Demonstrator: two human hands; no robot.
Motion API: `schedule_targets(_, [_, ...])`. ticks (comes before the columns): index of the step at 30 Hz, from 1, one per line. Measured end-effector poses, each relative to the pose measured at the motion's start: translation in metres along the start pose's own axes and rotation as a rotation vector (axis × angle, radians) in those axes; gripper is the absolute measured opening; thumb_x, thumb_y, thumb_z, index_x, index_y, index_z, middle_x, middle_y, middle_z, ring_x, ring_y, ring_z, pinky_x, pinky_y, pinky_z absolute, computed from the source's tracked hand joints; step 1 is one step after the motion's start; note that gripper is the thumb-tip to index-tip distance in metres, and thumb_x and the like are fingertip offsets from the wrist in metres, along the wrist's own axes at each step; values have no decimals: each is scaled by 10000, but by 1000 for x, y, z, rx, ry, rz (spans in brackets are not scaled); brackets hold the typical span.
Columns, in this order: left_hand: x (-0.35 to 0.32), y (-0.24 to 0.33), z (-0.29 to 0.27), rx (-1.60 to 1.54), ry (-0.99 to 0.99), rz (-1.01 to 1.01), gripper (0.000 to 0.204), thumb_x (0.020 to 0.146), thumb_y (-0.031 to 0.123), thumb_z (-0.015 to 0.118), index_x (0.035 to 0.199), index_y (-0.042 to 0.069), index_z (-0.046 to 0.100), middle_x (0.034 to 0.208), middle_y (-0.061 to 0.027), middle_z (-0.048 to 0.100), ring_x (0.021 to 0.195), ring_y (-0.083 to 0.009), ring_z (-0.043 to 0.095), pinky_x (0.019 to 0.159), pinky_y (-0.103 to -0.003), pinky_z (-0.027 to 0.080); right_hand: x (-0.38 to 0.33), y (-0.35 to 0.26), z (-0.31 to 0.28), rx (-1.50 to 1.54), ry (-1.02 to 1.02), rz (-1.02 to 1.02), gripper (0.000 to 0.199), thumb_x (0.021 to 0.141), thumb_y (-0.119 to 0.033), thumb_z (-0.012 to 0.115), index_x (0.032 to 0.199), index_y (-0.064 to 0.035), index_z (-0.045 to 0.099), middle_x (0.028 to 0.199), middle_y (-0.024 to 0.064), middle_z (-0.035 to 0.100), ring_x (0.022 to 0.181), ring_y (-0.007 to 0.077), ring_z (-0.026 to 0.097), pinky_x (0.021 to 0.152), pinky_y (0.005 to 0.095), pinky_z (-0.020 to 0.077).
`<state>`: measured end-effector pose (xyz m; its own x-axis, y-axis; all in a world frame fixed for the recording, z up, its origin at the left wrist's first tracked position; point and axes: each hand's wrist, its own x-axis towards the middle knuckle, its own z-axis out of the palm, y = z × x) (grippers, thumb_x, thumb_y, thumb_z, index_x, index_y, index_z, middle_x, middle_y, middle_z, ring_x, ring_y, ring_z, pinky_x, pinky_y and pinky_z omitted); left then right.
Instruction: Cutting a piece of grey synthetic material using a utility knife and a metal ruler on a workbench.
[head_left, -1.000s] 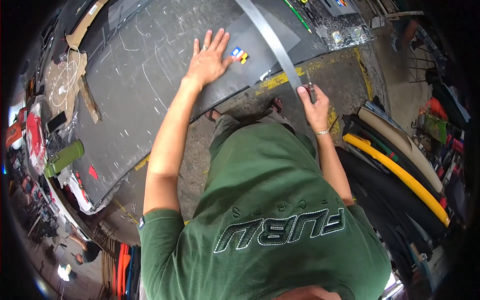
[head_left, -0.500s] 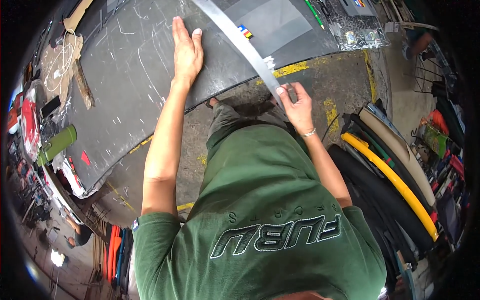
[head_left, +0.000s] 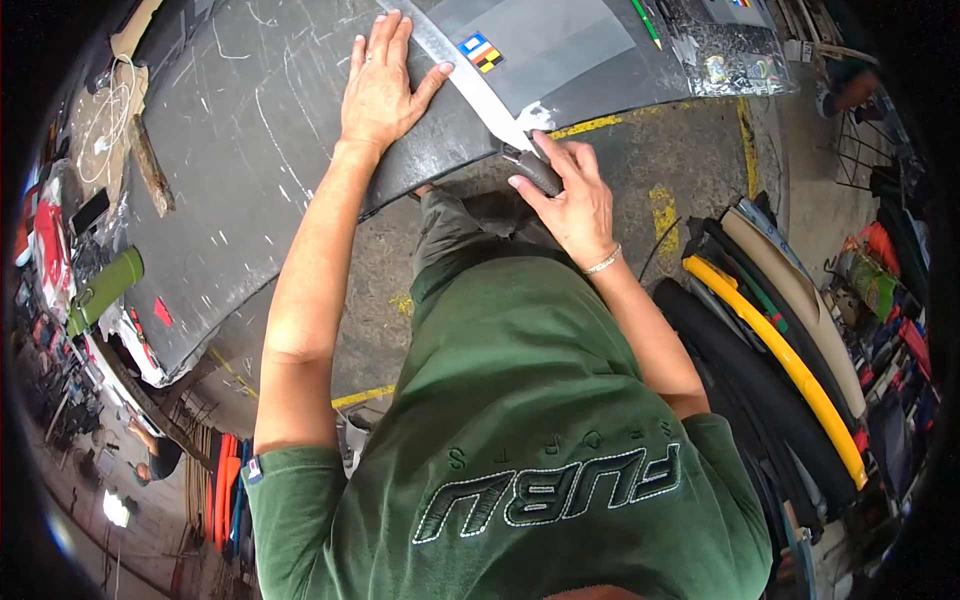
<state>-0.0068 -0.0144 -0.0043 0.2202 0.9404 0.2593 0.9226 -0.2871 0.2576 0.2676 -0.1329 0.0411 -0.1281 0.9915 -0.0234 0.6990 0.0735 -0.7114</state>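
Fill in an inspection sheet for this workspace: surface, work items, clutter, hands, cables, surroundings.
Surface: dark table, scratched, with pale marks.
Work items: metal strip lies on the table; translucent sheet and coloured patch to its right; dark tool at its near end.
Clutter: pencil beside the sheet; phone, wood, green roll and red scrap at left.
Hands: left hand spread beside the strip; right hand grips the tool.
Cables: white cord, loosely looped, at the table's left.
Surroundings: floor with yellow markings; yellow roll among other material at right.
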Motion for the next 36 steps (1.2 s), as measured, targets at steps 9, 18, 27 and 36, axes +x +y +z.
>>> schedule_targets(9, [12, 24, -30, -108, -158, -86, 809, 909, 393, 716, 1504, -51, 395, 1531, -279, 420, 1468, -430, 367, 1251, -540, 232, 5, 6, -3, -73, -71, -126, 733, 705, -94, 845, 1403, -186, 640, 1042, 60, 647, 909, 274, 688, 779, 378, 568])
schedule_targets(18, [13, 25, -29, -76, -183, -101, 863, 881, 411, 737, 1527, -31, 373, 1570, -261, 381, 1485, -412, 347, 1250, -538, 238, 18, 23, -4, -23, -74, -137, 739, 692, -97, 870, 1391, -192, 649, 1047, 51, 637, 895, 266, 689, 764, 381, 578])
schedule_targets(27, [10, 25, -29, -36, -199, -126, 901, 847, 434, 767, 1519, -31, 386, 1578, -282, 366, 1493, -442, 322, 1252, -539, 237, 20, 28, 0, 26, -49, -166, 749, 691, -99, 882, 1393, -218, 651, 1087, 63, 605, 872, 255, 676, 749, 384, 581])
schedule_targets(36, [14, 26, -28, -42, -213, -137, 965, 825, 492, 786, 1528, -29, 381, 1584, -275, 374, 1504, -433, 317, 1258, -539, 224, 21, 26, 0, 52, -84, -119, 774, 663, -89, 888, 1389, -228, 655, 1086, 56, 593, 873, 242, 665, 740, 375, 581])
